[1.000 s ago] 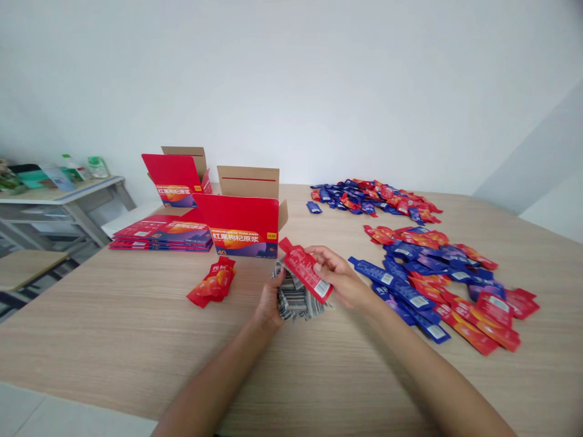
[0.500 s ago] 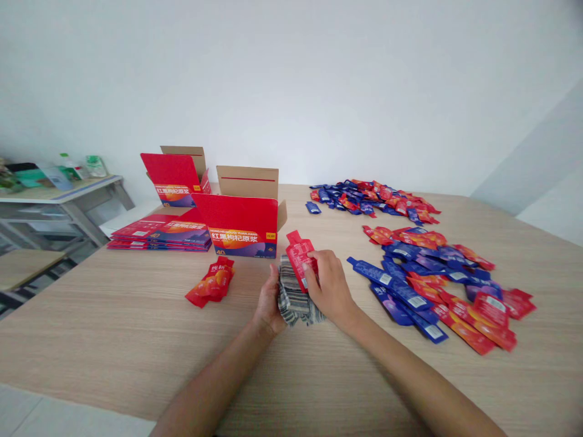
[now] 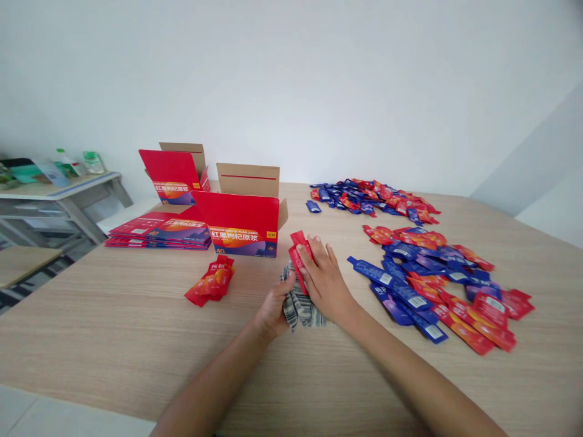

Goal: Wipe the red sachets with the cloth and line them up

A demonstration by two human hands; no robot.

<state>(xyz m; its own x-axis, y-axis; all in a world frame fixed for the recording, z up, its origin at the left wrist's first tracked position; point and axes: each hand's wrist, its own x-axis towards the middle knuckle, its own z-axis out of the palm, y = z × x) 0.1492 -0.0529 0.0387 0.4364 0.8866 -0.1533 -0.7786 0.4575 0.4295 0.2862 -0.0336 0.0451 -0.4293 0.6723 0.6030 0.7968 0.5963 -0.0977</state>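
Observation:
My left hand (image 3: 274,305) grips a striped grey cloth (image 3: 298,306) bunched on the wooden table (image 3: 136,340). A red sachet (image 3: 298,252) lies on top of the cloth, and my right hand (image 3: 322,279) presses it down, fingers closed over it. Just beyond stands an open red carton (image 3: 241,224) with its flap up. A small pile of red sachets (image 3: 212,282) lies to the left of my hands.
A heap of red and blue sachets (image 3: 437,279) spreads at the right, another heap (image 3: 371,197) at the back. A second open carton (image 3: 175,173) and a stack of flat cartons (image 3: 159,233) are at the left. A grey side table (image 3: 59,194) stands beyond the edge.
My right hand turned the red sachet from lying across the cloth to upright and pushed it down onto the cloth. My left hand stayed on the cloth.

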